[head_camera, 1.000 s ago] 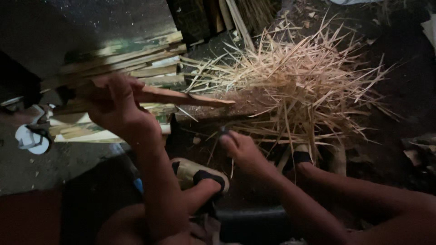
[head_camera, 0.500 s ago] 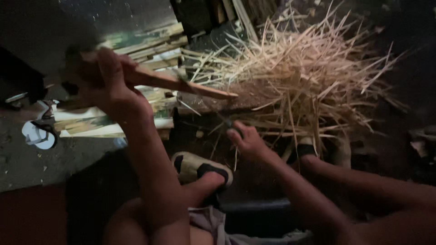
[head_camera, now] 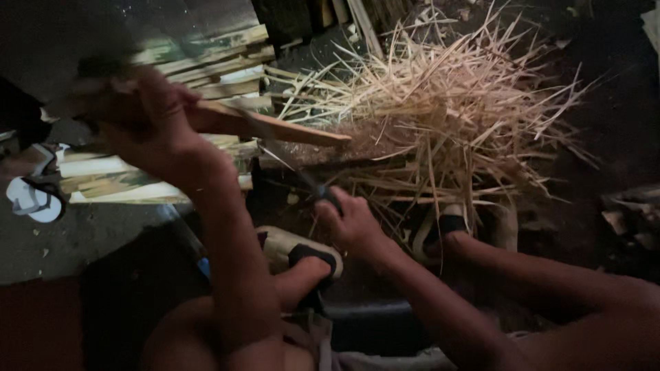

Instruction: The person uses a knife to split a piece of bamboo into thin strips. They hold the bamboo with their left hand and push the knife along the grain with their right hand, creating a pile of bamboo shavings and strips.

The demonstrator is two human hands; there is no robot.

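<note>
Dark ground before you carried a heap of pale slivers (head_camera: 474, 130), while your left hand (head_camera: 148, 127) gripped a wooden strip (head_camera: 275, 126) raised above it and your right hand (head_camera: 350, 220) clenched a knife (head_camera: 295, 172).

Wood strip (head_camera: 275, 127) in left hand (head_camera: 148, 130): showing pale, matt, rough-split grain. Blade (head_camera: 289, 161) in right hand (head_camera: 350, 220): looking metal, dull sheen. Shavings pile (head_camera: 454, 117): appearing dry, fibrous, straw-coloured, matt. Stacked slats (head_camera: 206, 65): showing matt wood, greenish skin. Sandal (head_camera: 295, 251): looking smooth, rubbery w/ dark strap.
</note>
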